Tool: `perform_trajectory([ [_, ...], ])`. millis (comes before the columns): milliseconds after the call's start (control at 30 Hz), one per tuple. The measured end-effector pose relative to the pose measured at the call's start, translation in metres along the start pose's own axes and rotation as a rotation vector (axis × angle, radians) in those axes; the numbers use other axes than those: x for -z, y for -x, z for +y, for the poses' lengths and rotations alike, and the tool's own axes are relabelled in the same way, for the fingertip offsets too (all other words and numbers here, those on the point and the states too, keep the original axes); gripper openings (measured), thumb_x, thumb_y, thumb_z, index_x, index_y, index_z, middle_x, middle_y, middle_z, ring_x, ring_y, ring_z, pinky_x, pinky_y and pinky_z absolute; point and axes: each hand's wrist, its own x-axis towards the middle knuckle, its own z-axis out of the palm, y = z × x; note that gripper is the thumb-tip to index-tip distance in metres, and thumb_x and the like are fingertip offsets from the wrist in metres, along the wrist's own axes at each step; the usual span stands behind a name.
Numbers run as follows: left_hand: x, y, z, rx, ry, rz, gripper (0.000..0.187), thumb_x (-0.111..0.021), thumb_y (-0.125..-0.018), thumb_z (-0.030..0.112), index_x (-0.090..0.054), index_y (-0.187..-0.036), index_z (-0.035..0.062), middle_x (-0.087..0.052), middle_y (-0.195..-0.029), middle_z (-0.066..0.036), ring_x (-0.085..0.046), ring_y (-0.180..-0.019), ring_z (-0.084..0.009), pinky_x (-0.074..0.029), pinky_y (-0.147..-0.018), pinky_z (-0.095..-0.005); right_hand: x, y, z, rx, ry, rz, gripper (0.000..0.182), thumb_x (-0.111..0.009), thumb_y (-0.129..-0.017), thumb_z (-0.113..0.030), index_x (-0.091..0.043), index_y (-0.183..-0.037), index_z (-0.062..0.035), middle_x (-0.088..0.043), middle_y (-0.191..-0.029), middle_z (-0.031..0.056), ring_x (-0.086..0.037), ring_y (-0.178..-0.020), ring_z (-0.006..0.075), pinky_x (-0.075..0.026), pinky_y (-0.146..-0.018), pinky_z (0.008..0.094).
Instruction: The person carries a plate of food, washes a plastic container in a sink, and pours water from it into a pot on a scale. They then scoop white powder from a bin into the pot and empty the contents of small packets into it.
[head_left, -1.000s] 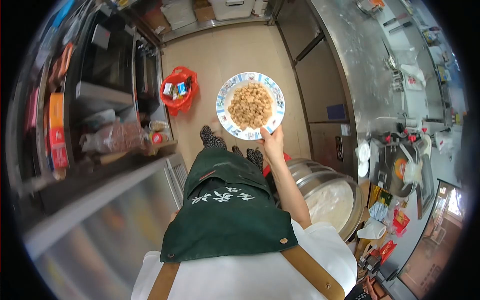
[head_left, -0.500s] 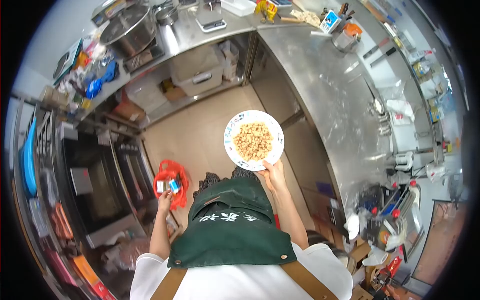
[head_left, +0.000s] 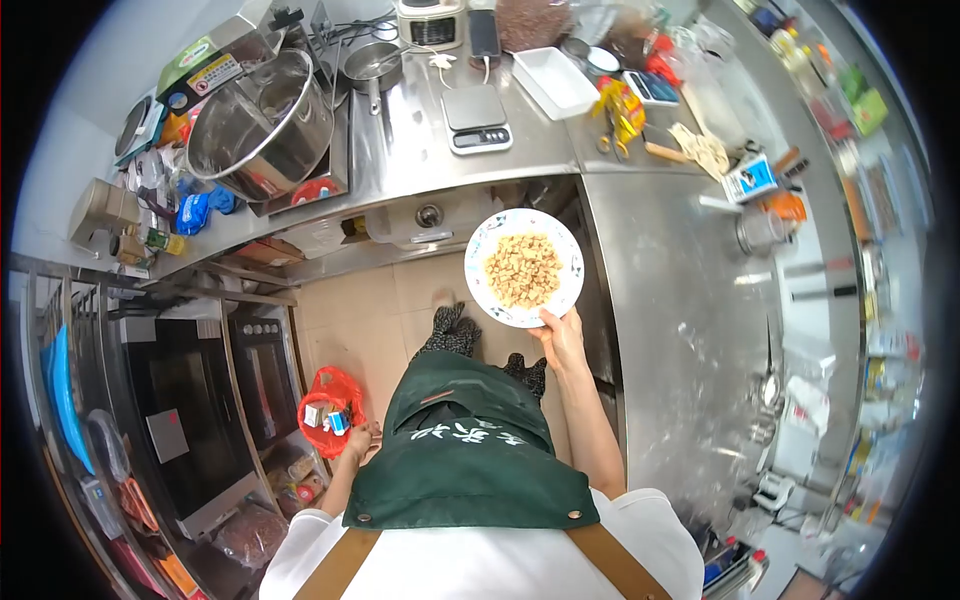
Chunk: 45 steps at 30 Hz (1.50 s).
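My right hand (head_left: 558,338) grips the near rim of a white plate (head_left: 481,285), thumb on top and fingers underneath. The plate has a blue floral pattern on its rim and is held level above the floor. A heap of small golden-beige diced cubes (head_left: 522,270) fills its middle. Down at my left side, my left hand (head_left: 366,436) hangs with loosely curled fingers and nothing visible in them. It is right beside a red plastic bag (head_left: 354,398), which stands open on the floor with small cartons or packets inside.
Ahead, a steel counter (head_left: 400,150) carries a large pot (head_left: 262,130), a saucepan (head_left: 372,68), a kitchen scale (head_left: 477,118) and a white tray (head_left: 555,82). A long steel counter (head_left: 670,330) runs along my right. Ovens (head_left: 180,400) stand in a rack at left.
The view has shifted towards the front counter, bringing it closer. My left hand has moved from over the red bag to its near right side. The plate stays in my right hand.
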Motion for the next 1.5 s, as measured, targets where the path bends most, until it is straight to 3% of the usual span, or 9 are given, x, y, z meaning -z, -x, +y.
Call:
perform_trajectory([
  [167, 0.022, -0.088, 0.103, 0.029, 0.111, 0.039, 0.028, -0.054, -0.094, 0.025, -0.060, -0.116, 0.0080, -0.063, -0.094, -0.004, -0.063, -0.081, -0.0195, -0.048, -0.071, -0.0378, -0.059, -0.105, -0.005, -0.060, 0.034, -0.030, 0.048, -0.045, -0.091, 0.007, -0.033, -0.137, 0.0003, -0.053, -0.129, 0.0189, -0.061, -0.110, 0.0308, -0.058, -0.084, 0.0448],
  [300, 0.025, -0.134, 0.217, -0.256, 0.170, 0.097, 0.038, -0.053, -0.097, 0.026, -0.054, -0.131, 0.0072, -0.065, -0.101, -0.003, -0.064, -0.088, -0.0158, -0.047, -0.074, -0.0316, -0.115, -0.185, 0.005, -0.151, 0.054, -0.112, 0.047, -0.045, -0.090, 0.007, -0.034, -0.135, -0.0001, -0.052, -0.129, 0.0181, -0.060, -0.111, 0.0309, -0.058, -0.080, 0.0466],
  [433, 0.009, -0.104, 0.319, -0.305, 0.138, 0.125, 0.041, -0.054, -0.097, 0.026, -0.052, -0.132, 0.0051, -0.064, -0.111, -0.006, -0.063, -0.098, -0.0167, -0.046, -0.085, -0.0310, -0.173, -0.255, 0.027, -0.225, 0.105, -0.159, 0.047, -0.045, -0.090, 0.009, -0.035, -0.134, -0.0008, -0.053, -0.128, 0.0187, -0.061, -0.109, 0.0310, -0.059, -0.079, 0.0439],
  [833, -0.052, -0.060, 0.272, 0.046, 0.571, 0.267, 0.036, -0.051, -0.097, 0.021, -0.051, -0.129, 0.0055, -0.061, -0.114, -0.011, -0.063, -0.092, -0.0184, -0.049, -0.081, -0.0331, -0.265, -0.395, 0.076, -0.334, 0.235, -0.180, 0.054, -0.036, -0.092, 0.011, -0.031, -0.141, -0.0123, -0.046, -0.136, 0.0147, -0.058, -0.114, 0.0276, -0.059, -0.077, 0.0400],
  [1133, -0.075, -0.074, 0.319, -0.042, 0.425, 0.267, 0.041, -0.054, -0.096, 0.022, -0.050, -0.132, 0.0039, -0.062, -0.117, -0.015, -0.062, -0.101, -0.0264, -0.047, -0.091, -0.0400, -0.241, -0.402, 0.051, -0.483, 0.218, -0.125, 0.050, -0.044, -0.098, -0.004, -0.025, -0.144, 0.0016, -0.045, -0.138, 0.0202, -0.054, -0.119, 0.0293, -0.048, -0.099, 0.0439],
  [1233, -0.083, -0.064, 0.394, -0.540, -0.588, 0.567, 0.058, -0.061, -0.089, 0.022, -0.041, -0.142, 0.0086, -0.044, -0.138, -0.023, -0.039, -0.130, -0.0411, -0.030, -0.107, -0.0552, -0.184, -0.378, 0.031, 0.156, 0.923, -0.532, 0.056, -0.051, -0.097, -0.010, -0.027, -0.146, 0.0009, -0.036, -0.145, 0.0250, -0.047, -0.127, 0.0387, -0.041, -0.103, 0.0498],
  [1267, -0.090, -0.046, 0.442, -0.649, -0.881, 0.636, 0.065, -0.064, -0.087, 0.021, -0.037, -0.145, 0.0110, -0.035, -0.145, -0.024, -0.028, -0.138, -0.0442, -0.023, -0.111, -0.0593, -0.189, -0.353, -0.007, 0.366, 1.094, -0.608, 0.063, -0.058, -0.093, -0.018, -0.029, -0.146, -0.0011, -0.023, -0.153, 0.0248, -0.030, -0.137, 0.0459, -0.025, -0.109, 0.0586],
  [1333, -0.100, -0.028, 0.516, -0.987, -0.940, 0.625, 0.075, -0.069, -0.080, 0.012, -0.034, -0.146, 0.0155, -0.020, -0.153, -0.022, -0.017, -0.142, -0.0439, -0.018, -0.110, -0.0631, -0.197, -0.317, -0.052, 0.823, 1.639, -0.567, 0.071, -0.063, -0.089, -0.026, -0.029, -0.148, -0.0064, -0.017, -0.156, 0.0199, -0.013, -0.142, 0.0474, -0.014, -0.111, 0.0636],
  [1500, -0.124, -0.027, 0.607, -1.330, -1.055, 0.545, 0.073, -0.068, -0.079, 0.009, -0.038, -0.145, 0.0201, -0.018, -0.154, -0.022, -0.013, -0.143, -0.0440, -0.014, -0.111, -0.0639, -0.182, -0.307, -0.075, 0.942, 1.771, -0.415, 0.077, -0.065, -0.085, -0.033, -0.028, -0.150, -0.0130, -0.015, -0.158, 0.0160, -0.006, -0.144, 0.0441, -0.010, -0.110, 0.0664],
])
